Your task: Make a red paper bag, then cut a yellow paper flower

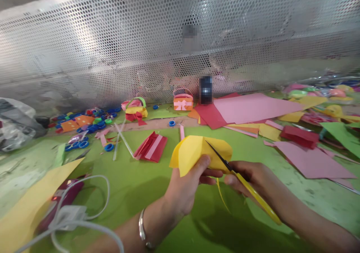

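A sheet of yellow paper (194, 151), curved and creased, is pinched between the thumb and fingers of my left hand (187, 185). My right hand (250, 176) grips a pair of scissors (255, 195) with yellow handles and dark blades. The blades lie over the right part of the yellow paper, their tips pointing up and left; whether they are apart I cannot tell. A thin yellow strip (222, 196) dangles below the paper between my hands. Just beyond my left hand, a folded red paper piece (152, 147) with a pink band rests on the green surface.
Small paper bags, one orange (183, 103) and one yellow (136, 112), stand by the perforated metal panel (140, 39). Pink sheets (253, 108) and scraps lie to the right. At left are blue caps (109, 147), a power strip (63, 200) with white cable, and a pale yellow sheet (36, 196).
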A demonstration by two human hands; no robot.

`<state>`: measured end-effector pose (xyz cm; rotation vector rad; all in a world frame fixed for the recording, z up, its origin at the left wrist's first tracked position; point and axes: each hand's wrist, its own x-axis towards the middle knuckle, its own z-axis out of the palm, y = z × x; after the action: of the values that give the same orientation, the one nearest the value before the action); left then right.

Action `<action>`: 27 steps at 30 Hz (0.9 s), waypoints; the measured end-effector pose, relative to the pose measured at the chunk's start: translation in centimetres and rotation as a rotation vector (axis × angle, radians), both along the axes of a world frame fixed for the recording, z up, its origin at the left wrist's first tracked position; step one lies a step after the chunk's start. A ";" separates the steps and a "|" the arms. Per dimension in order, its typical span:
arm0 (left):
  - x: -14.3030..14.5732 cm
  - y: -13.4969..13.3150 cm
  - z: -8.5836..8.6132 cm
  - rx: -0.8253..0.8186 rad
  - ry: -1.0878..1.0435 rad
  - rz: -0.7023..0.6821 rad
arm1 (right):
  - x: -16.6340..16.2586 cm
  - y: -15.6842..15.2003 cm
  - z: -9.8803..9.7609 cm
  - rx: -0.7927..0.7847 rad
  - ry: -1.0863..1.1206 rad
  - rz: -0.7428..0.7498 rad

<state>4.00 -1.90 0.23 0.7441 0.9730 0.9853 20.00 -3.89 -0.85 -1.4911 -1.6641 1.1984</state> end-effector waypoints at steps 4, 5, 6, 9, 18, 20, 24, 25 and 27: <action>0.1 -0.2 -0.2 -0.001 0.016 -0.041 | -0.1 -0.2 0.3 -0.024 0.029 0.001; 0.1 -0.2 -0.2 -0.003 0.015 -0.040 | -0.1 -0.2 0.3 -0.036 0.037 0.006; 0.1 -0.2 -0.2 -0.004 0.013 -0.037 | -0.1 -0.3 0.3 -0.050 0.043 0.012; 0.2 -0.1 0.0 -0.007 0.008 -0.015 | -0.1 -0.3 0.3 -0.083 0.066 0.016; 0.1 -0.5 -0.2 0.022 -0.022 -0.053 | -0.2 -0.3 0.4 -0.022 0.062 -0.013; 0.1 -0.5 -0.3 0.033 -0.022 -0.062 | -0.3 -0.3 0.6 -0.022 0.066 -0.019; 0.1 -0.4 -0.3 0.022 -0.023 -0.052 | -0.5 -0.2 0.9 -0.031 0.077 -0.020; 0.1 -0.5 -0.3 0.017 -0.025 -0.051 | -0.5 -0.2 0.9 -0.035 0.083 -0.018; 0.2 -0.5 -0.3 0.011 -0.029 -0.046 | -0.5 -0.2 0.8 -0.047 0.095 -0.008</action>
<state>4.16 -2.42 -0.06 0.7566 0.9221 0.9597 19.47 -4.06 -0.05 -1.4436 -1.5761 1.2918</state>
